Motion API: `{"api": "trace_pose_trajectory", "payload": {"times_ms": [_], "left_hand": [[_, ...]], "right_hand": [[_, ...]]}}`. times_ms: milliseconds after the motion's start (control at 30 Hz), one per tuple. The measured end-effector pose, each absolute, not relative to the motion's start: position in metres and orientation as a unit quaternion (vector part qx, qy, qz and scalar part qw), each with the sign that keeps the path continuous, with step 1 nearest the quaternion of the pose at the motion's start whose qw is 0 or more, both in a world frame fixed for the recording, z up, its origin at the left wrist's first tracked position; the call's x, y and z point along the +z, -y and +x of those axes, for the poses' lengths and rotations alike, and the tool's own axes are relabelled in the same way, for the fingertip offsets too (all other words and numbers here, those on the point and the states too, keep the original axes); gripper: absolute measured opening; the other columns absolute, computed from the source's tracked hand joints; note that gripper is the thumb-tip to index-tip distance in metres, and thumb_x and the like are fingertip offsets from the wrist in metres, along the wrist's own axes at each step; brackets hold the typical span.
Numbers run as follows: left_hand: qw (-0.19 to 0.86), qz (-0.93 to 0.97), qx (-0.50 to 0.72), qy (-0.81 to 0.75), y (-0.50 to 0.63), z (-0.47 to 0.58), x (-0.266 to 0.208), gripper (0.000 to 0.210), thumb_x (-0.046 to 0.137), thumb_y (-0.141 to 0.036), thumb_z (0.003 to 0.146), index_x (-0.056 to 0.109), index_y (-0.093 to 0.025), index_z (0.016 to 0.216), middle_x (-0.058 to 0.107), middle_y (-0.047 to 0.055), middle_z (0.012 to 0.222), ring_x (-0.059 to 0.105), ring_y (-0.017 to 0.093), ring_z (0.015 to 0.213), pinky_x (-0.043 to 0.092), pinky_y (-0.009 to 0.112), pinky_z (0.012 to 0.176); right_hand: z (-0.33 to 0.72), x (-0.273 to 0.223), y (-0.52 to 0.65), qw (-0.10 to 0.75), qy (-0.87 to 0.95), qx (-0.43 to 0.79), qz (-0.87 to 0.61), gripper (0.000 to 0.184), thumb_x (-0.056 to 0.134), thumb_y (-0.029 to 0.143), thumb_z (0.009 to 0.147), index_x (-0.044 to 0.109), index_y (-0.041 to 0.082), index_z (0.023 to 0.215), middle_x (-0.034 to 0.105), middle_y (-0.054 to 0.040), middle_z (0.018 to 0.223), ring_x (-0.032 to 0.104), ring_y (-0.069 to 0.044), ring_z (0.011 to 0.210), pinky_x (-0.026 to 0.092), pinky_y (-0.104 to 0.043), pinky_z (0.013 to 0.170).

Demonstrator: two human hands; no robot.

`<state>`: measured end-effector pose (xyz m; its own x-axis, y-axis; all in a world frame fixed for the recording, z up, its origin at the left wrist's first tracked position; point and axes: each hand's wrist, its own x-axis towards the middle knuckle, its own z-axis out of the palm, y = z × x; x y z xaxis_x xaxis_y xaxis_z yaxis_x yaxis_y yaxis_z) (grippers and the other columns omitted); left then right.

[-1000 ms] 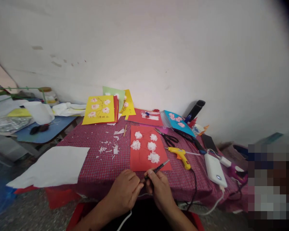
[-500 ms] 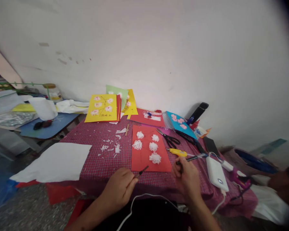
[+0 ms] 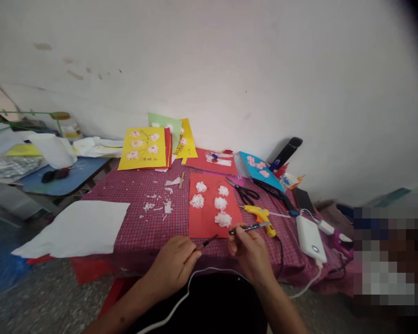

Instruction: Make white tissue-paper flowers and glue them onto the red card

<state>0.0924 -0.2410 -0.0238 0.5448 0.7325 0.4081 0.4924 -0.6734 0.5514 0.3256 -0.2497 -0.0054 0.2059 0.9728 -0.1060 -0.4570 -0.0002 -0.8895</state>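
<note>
In the head view my left hand (image 3: 176, 266) is closed around a slim dark pen-like tool (image 3: 209, 240), its brownish tip pointing right toward the red card (image 3: 205, 225). My right hand (image 3: 252, 255) grips a black pen (image 3: 251, 228) with a grey end, held nearly level by the card's lower right corner. Several white crumpled-paper flowers (image 3: 223, 219) sit on the card in two columns, with faint dark lines between them. A yellow glue gun (image 3: 261, 213) lies just beyond my right hand. Black-handled scissors (image 3: 244, 191) rest at the card's right edge.
White sheet (image 3: 76, 227) and paper scraps (image 3: 156, 206) lie left on the checked cloth (image 3: 135, 232). Flower cards (image 3: 142, 148) stand at the back. A power bank (image 3: 310, 237) with cables is at right; a white cord (image 3: 181, 301) crosses my lap. Someone is partly visible at far right.
My right hand has moved left with the pen, toward my left hand, uncovering the glue gun's handle. My left hand keeps its grip on the dark tool. The view has shifted slightly.
</note>
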Motion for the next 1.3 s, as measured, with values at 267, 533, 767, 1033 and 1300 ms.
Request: {"api": "trace_pose_trajectory", "payload": {"times_ms": [267, 533, 767, 1033, 1300], "left_hand": [[0.168, 0.877, 0.294, -0.342, 0.241, 0.094, -0.024, 0.028, 0.042, -0.026, 0.104, 0.058, -0.017, 0.083, 0.063, 0.005, 0.083, 0.054, 0.02, 0.078, 0.041, 0.034, 0.074], [0.162, 0.883, 0.291, -0.331, 0.242, 0.094, -0.025, 0.028, 0.042, -0.026, 0.104, 0.059, -0.017, 0.083, 0.063, 0.005, 0.083, 0.055, 0.02, 0.077, 0.04, 0.034, 0.073], [0.16, 0.889, 0.281, -0.324, 0.241, 0.094, -0.025, 0.028, 0.042, -0.026, 0.104, 0.058, -0.017, 0.082, 0.062, 0.005, 0.082, 0.054, 0.02, 0.076, 0.04, 0.034, 0.072], [0.159, 0.893, 0.269, -0.325, 0.242, 0.094, -0.025, 0.029, 0.041, -0.025, 0.104, 0.058, -0.017, 0.082, 0.062, 0.006, 0.082, 0.054, 0.02, 0.076, 0.04, 0.035, 0.072], [0.192, 0.895, 0.243, -0.32, 0.243, 0.094, -0.022, 0.031, 0.039, -0.028, 0.104, 0.061, -0.016, 0.085, 0.063, 0.007, 0.084, 0.055, 0.021, 0.08, 0.042, 0.036, 0.076]], "right_hand": [[0.316, -0.018, 0.254, 0.604, 0.37, 0.546, -0.447, 0.027, 0.078, 0.041, 0.085, 0.068, 0.016, 0.092, 0.069, -0.0005, 0.069, 0.054, -0.008, 0.047, 0.042, -0.02, 0.045], [0.317, -0.021, 0.256, 0.581, 0.379, 0.552, -0.464, 0.031, 0.079, 0.043, 0.084, 0.067, 0.015, 0.093, 0.069, -0.0013, 0.068, 0.055, -0.009, 0.046, 0.041, -0.02, 0.044], [0.315, -0.019, 0.258, 0.555, 0.374, 0.581, -0.463, 0.031, 0.081, 0.043, 0.081, 0.068, 0.015, 0.089, 0.069, -0.0009, 0.065, 0.054, -0.008, 0.045, 0.039, -0.02, 0.044], [0.307, -0.028, 0.261, 0.505, 0.393, 0.623, -0.45, 0.026, 0.079, 0.038, 0.084, 0.072, 0.015, 0.093, 0.073, -0.0027, 0.071, 0.057, -0.008, 0.047, 0.041, -0.021, 0.048], [0.305, -0.029, 0.263, 0.489, 0.4, 0.633, -0.448, 0.027, 0.081, 0.039, 0.082, 0.072, 0.016, 0.093, 0.073, -0.0024, 0.07, 0.058, -0.009, 0.048, 0.041, -0.021, 0.049]]}}
